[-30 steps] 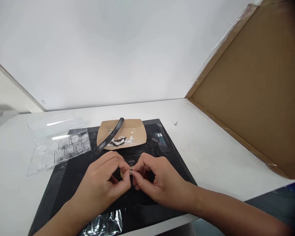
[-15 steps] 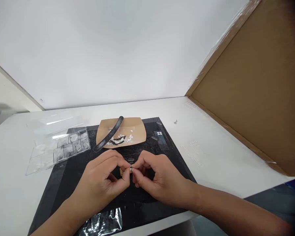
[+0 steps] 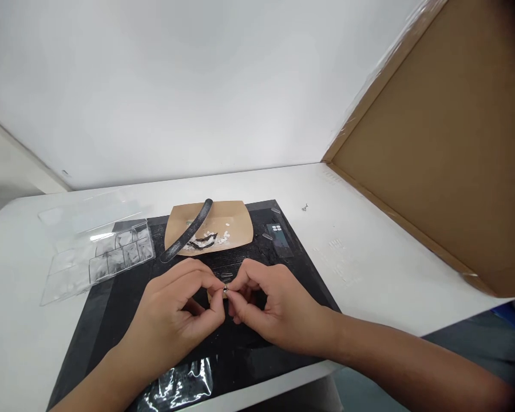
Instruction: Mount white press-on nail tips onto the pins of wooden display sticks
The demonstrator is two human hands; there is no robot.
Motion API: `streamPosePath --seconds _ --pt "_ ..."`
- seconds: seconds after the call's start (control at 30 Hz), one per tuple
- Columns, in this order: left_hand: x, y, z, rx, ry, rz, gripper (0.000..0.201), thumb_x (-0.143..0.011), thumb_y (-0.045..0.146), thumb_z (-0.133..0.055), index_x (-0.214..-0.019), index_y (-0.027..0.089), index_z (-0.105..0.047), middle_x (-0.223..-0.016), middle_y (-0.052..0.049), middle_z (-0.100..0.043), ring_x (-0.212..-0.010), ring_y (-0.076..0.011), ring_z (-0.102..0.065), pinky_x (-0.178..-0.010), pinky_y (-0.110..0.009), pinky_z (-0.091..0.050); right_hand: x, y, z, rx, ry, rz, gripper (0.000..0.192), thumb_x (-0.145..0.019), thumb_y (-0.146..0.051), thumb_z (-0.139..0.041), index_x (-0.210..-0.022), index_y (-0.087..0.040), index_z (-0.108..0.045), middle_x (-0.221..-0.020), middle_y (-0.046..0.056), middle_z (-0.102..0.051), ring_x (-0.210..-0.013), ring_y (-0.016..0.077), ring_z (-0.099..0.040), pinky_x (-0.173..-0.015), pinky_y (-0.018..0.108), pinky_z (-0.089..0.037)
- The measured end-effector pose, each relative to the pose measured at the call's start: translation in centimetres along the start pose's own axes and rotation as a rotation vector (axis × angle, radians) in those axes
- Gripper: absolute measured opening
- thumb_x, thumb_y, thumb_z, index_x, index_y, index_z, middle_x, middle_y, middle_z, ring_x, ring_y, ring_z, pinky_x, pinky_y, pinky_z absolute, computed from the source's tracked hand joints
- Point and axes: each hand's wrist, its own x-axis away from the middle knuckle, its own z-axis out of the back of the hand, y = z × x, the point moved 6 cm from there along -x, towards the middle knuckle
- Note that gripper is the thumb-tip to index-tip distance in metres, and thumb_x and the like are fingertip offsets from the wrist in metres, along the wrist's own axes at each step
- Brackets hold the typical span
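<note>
My left hand (image 3: 178, 312) and my right hand (image 3: 274, 306) meet fingertip to fingertip over a black mat (image 3: 124, 309). Both pinch one tiny silvery piece (image 3: 225, 289) between thumb and forefinger. What the piece is stays too small to tell. Behind the hands a brown paper tray (image 3: 236, 223) holds white crumbs and dark strips. A long dark curved file (image 3: 187, 230) leans across the tray's left edge onto the mat.
A clear plastic compartment box (image 3: 98, 257) with its lid open lies at the mat's left. A small dark card (image 3: 278, 236) and tiny clear tips lie on the mat's right. A crinkled plastic bag (image 3: 178, 386) sits at the near edge. A cardboard panel (image 3: 446, 149) stands at right.
The hands keep the same pinch on the tiny piece. The view has shifted a little, so everything sits slightly higher and to the left.
</note>
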Motion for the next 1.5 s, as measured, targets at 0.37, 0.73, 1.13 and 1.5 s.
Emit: streamPosePath --seconds 0.37,0.73,1.13,1.5 --pt "-0.1 -0.5 0.1 0.113 -0.094 0.114 0.012 -0.089 0.01 -0.067 -0.089 0.019 -0.076 -0.087 -0.002 -0.071 -0.065 -0.0087 -0.067 -0.047 -0.011 -0.056 0.0 -0.1 0.0 -0.03 -0.021 0.014 0.006 -0.1 -0.021 -0.064 -0.095 -0.02 -0.062 -0.077 -0.002 -0.076 -0.066 0.0102 -0.072 -0.06 0.02 -0.054" --pt "-0.5 -1.3 0.7 0.218 -0.223 0.154 0.013 -0.094 0.018 -0.072 -0.101 0.025 -0.08 -0.093 -0.004 -0.074 -0.073 -0.012 -0.069 -0.044 -0.011 -0.05 -0.1 -0.1 0.7 -0.007 0.001 0.171 0.005 -0.106 -0.024 -0.062 -0.106 -0.02 -0.066 -0.091 0.001 -0.078 -0.083 0.0133 -0.078 -0.076 0.025 -0.063" --pt "-0.3 -2.3 0.2 0.248 -0.332 0.251 0.018 -0.104 0.033 -0.062 -0.1 0.023 -0.076 -0.098 -0.006 -0.07 -0.078 -0.0134 -0.068 -0.053 -0.016 -0.058 -0.4 0.1 0.6 0.02 -0.025 0.15 0.006 -0.108 -0.018 -0.056 -0.109 -0.021 -0.061 -0.09 0.0 -0.079 -0.082 0.0128 -0.079 -0.077 0.024 -0.06" --pt "-0.5 -2.2 0.3 0.258 -0.398 0.24 0.019 -0.106 0.036 -0.059 -0.101 0.023 -0.072 -0.098 -0.003 -0.069 -0.079 -0.0135 -0.065 -0.067 -0.022 -0.059 -0.6 -1.0 1.3 0.246 0.029 0.326 0.008 -0.104 -0.017 -0.061 -0.104 -0.022 -0.067 -0.109 0.007 -0.065 -0.096 0.0184 -0.065 -0.085 0.033 -0.057"
